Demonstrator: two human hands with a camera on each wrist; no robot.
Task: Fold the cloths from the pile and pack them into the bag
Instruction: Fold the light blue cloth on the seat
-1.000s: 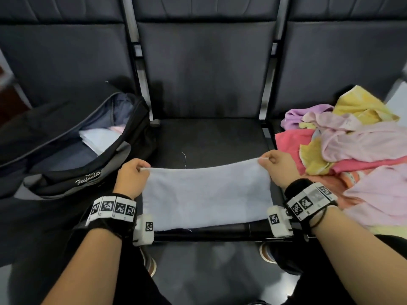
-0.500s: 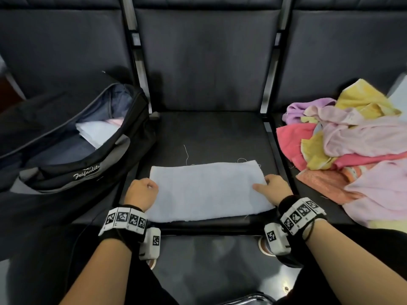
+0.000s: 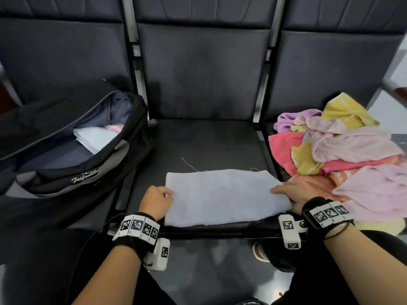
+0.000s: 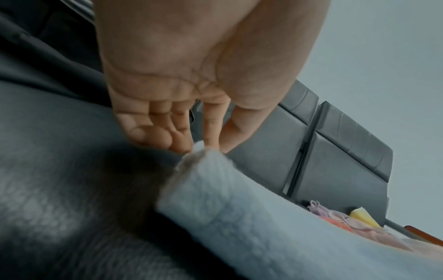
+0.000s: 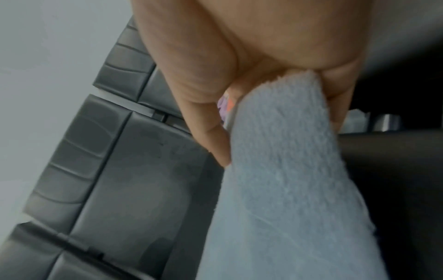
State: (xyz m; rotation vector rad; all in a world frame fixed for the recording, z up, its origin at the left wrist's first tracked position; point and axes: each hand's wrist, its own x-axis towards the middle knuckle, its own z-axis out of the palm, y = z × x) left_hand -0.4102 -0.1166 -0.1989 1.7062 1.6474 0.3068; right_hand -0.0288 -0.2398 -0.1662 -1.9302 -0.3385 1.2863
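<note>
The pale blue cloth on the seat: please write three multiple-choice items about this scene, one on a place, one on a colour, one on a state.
1. Where is the bag?
A. on the seat left of the pale blue cloth
B. on the floor
C. under the pile

2. What colour is the topmost cloth at the back of the pile?
A. green
B. yellow
C. black

3. How is the bag?
A. zipped shut
B. open, holding folded cloths
C. upside down

Answers: 1 A, it lies on the left seat. 2 B, yellow shows on top. 3 B, white cloths show inside.
</note>
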